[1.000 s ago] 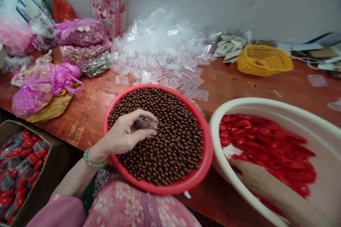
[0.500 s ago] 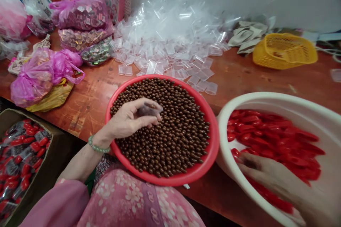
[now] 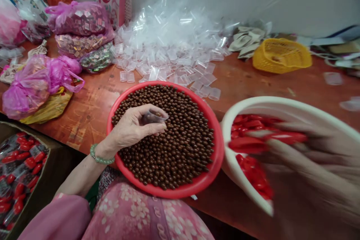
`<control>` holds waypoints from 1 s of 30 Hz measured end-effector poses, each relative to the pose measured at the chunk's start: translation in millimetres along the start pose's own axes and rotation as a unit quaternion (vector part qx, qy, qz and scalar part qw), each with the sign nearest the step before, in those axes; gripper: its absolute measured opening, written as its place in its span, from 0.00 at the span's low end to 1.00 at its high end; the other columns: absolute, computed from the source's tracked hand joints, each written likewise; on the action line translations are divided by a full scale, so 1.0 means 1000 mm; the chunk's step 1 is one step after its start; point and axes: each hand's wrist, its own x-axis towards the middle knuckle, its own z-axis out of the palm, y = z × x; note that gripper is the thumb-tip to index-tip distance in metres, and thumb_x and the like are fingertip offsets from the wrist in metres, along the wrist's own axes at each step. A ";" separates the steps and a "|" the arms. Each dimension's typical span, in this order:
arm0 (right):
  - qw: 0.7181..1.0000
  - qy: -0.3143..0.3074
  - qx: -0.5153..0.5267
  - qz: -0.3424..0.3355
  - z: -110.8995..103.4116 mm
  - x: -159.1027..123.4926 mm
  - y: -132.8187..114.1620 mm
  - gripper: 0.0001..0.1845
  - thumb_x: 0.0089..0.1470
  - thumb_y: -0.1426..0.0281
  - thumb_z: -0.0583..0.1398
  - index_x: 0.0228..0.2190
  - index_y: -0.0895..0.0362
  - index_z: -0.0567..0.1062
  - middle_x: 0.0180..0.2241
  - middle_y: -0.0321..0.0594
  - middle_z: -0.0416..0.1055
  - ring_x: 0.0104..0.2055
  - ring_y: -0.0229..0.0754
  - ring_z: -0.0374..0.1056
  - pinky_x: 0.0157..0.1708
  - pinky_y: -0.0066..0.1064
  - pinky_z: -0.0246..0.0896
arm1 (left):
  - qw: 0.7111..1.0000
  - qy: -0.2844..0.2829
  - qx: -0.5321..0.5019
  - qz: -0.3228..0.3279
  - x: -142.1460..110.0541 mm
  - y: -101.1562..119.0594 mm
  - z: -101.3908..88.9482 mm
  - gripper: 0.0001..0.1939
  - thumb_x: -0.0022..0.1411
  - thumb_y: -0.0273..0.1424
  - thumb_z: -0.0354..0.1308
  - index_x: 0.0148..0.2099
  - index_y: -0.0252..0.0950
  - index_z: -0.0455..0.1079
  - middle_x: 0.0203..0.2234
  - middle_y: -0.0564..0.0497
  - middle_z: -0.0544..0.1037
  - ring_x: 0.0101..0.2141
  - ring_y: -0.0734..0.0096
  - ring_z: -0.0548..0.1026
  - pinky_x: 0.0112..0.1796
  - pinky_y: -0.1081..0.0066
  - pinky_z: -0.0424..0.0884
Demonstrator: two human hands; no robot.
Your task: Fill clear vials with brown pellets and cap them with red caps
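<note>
Left hand: your left hand [image 3: 126, 129] is above the left part of the red basin [image 3: 218, 153]; its fingers are closed around one clear sleeve [image 3: 153, 118], which has its open end to the right; something brown shows inside it.
Right hand: your right hand [image 3: 312, 157] is over the white basin [image 3: 281, 101], at the near right; it is blurred, but its fingers are gripping a red piece [image 3: 289, 137]; another red piece shows just left of the fingertips, and I cannot tell if it is held too.
Brown balls: the brown balls [image 3: 174, 146] fill the red basin, below your left hand.
Red pieces: more red pieces [image 3: 253, 174] lie in the white basin.
Bench: on the far side of the bench [image 3: 92, 108] lies a heap of clear sleeves [image 3: 168, 45]; a yellow basket [image 3: 298, 63] stands to its right; purple bags [image 3: 80, 18] lie to its left.
</note>
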 end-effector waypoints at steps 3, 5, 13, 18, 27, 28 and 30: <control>0.995 -0.035 0.093 0.029 0.049 -0.008 -0.007 0.12 0.47 0.71 0.70 0.36 0.51 0.78 0.32 0.41 0.80 0.30 0.41 0.76 0.29 0.30 0.72 | 0.999 0.010 -0.029 -0.011 -0.004 0.000 0.006 0.12 0.54 0.33 0.67 0.39 0.33 0.72 0.33 0.50 0.79 0.32 0.74 0.77 0.33 0.76 0.73; 0.993 -0.043 0.104 -0.024 0.072 -0.015 -0.006 0.11 0.50 0.72 0.68 0.38 0.51 0.77 0.35 0.38 0.81 0.34 0.39 0.77 0.35 0.30 0.74 | 0.999 0.015 -0.046 -0.012 -0.008 -0.001 0.008 0.12 0.55 0.33 0.67 0.40 0.33 0.72 0.34 0.49 0.79 0.33 0.73 0.78 0.35 0.75 0.74; 0.987 -0.113 0.087 -0.073 0.090 -0.037 0.006 0.11 0.57 0.71 0.64 0.42 0.49 0.77 0.39 0.36 0.80 0.42 0.39 0.76 0.47 0.33 0.72 | 0.994 0.078 -0.064 0.030 -0.014 -0.011 0.007 0.14 0.51 0.33 0.70 0.37 0.33 0.71 0.31 0.53 0.76 0.32 0.77 0.74 0.37 0.75 0.72; 0.968 -0.177 0.172 0.051 0.089 -0.028 0.005 0.13 0.56 0.64 0.65 0.44 0.48 0.75 0.34 0.34 0.79 0.27 0.34 0.74 0.31 0.26 0.73 | 0.997 0.064 0.003 0.035 -0.015 -0.010 0.004 0.13 0.51 0.33 0.70 0.35 0.33 0.73 0.30 0.53 0.76 0.32 0.77 0.72 0.37 0.75 0.68; 0.985 -0.162 0.035 0.055 0.081 -0.024 0.008 0.21 0.59 0.64 0.62 0.54 0.47 0.73 0.36 0.33 0.75 0.27 0.31 0.71 0.33 0.26 0.73 | 0.996 0.048 0.071 0.005 -0.011 -0.016 0.008 0.11 0.51 0.28 0.68 0.37 0.34 0.71 0.31 0.54 0.76 0.34 0.75 0.75 0.41 0.72 0.69; 0.983 -0.172 0.027 0.059 0.078 -0.023 0.007 0.22 0.59 0.64 0.62 0.55 0.47 0.73 0.37 0.34 0.74 0.27 0.32 0.71 0.32 0.26 0.74 | 0.997 0.048 0.066 0.002 -0.011 -0.018 0.008 0.12 0.51 0.28 0.69 0.37 0.34 0.70 0.32 0.54 0.76 0.35 0.75 0.75 0.42 0.72 0.69; 0.978 -0.195 0.010 0.069 0.074 -0.021 0.004 0.23 0.60 0.64 0.61 0.57 0.46 0.71 0.40 0.35 0.74 0.27 0.32 0.71 0.30 0.27 0.74 | 0.997 0.050 0.058 -0.003 -0.010 -0.021 0.008 0.13 0.50 0.29 0.69 0.37 0.34 0.69 0.33 0.53 0.75 0.35 0.75 0.74 0.42 0.72 0.69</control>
